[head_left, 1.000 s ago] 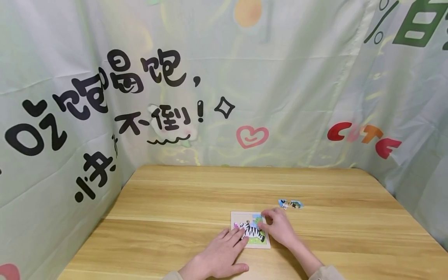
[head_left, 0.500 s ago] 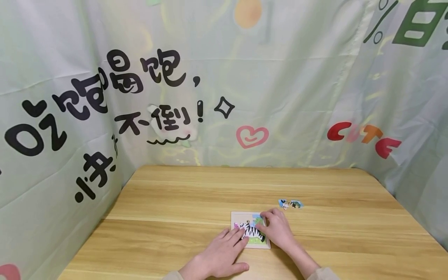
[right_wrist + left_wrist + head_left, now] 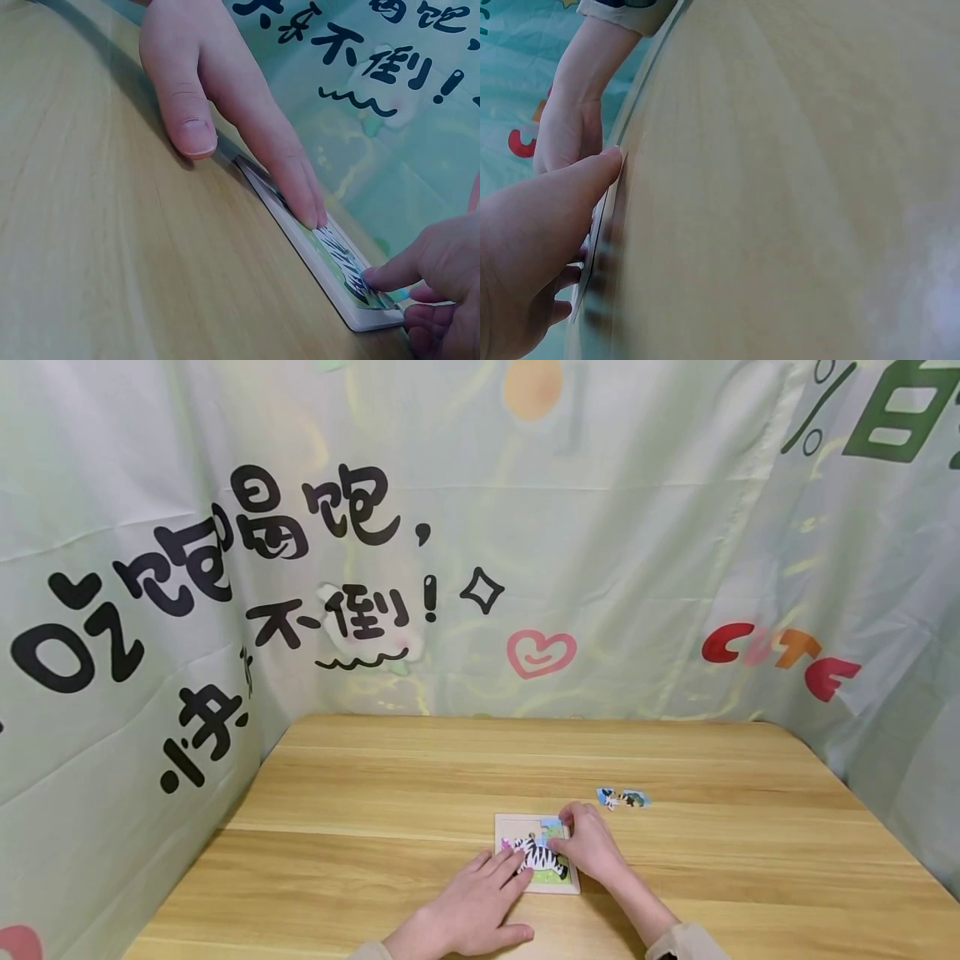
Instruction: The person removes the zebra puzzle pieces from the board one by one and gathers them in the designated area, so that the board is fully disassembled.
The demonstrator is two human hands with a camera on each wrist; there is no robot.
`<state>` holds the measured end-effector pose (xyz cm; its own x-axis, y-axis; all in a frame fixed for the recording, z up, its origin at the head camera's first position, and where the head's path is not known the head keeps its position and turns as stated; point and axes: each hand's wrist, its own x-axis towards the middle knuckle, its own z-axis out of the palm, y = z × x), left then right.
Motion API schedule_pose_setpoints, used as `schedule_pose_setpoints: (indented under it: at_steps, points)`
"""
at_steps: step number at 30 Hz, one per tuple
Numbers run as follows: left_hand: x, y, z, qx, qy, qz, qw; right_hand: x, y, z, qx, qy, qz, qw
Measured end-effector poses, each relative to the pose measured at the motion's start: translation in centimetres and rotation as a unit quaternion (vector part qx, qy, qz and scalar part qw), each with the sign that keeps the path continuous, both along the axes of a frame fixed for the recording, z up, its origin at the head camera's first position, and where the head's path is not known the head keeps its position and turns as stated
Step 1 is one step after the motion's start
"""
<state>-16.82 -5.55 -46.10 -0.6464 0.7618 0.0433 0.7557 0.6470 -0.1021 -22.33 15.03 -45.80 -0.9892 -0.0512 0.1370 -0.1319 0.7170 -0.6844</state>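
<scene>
A square jigsaw board [image 3: 501, 821] with a pale rim lies on the table, showing a zebra [image 3: 543, 857] over green grass. My left hand [image 3: 482, 900] rests on the board's lower left with its fingers straight. At the upper right corner, my right hand [image 3: 597, 850] pinches a blue and green puzzle piece [image 3: 551, 828] between thumb and forefinger. In the right wrist view the right thumb [image 3: 391, 271] presses on the picture while the other fingers curl at the board's edge. The upper left of the board shows bare backing. The right hand hides part of the piece.
Two loose puzzle pieces lie beyond the right hand, one with zebra stripes [image 3: 608, 797] and one blue and dark green [image 3: 636, 798]. The wooden table [image 3: 360, 802] is bordered by a printed curtain [image 3: 630, 568] at the back and sides.
My right hand has shifted slightly left and away from me at the board's upper right corner, still on the piece. The left hand and the loose pieces stay where they were.
</scene>
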Motion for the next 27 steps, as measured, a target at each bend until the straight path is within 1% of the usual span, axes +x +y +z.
schedule_pose_setpoints:
  at_steps: [3, 7, 13, 15, 19, 27]
  points:
    - [0.0, 0.0, 0.0, 0.0, 0.0, -0.001, 1.0, 0.0, -0.1, 0.0, -0.016, -0.001, 0.0, 0.9999]
    - [0.0, 0.0, 0.0, 0.0, 0.002, -0.004, 1.0, 0.1, -0.2, 0.1, -0.028, 0.011, 0.008, 0.9995]
    - [-0.1, 0.1, 0.0, -0.002, 0.01, -0.006, 0.9999, 0.2, -0.2, 0.1, -0.02, 0.033, 0.034, 0.9987]
    - [-0.1, 0.1, 0.0, -0.003, 0.01, -0.005, 0.9999, 0.2, -0.1, 0.0, -0.025, 0.034, 0.035, 0.9985]
    - [-0.1, 0.1, 0.1, -0.004, 0.008, -0.005, 0.9999, -0.1, 0.3, -0.2, -0.05, 0.029, 0.033, 0.9978]
    - [0.0, 0.1, 0.1, -0.003, 0.003, -0.003, 1.0, -0.3, 1.9, -0.1, -0.087, 0.014, 0.026, 0.9958]
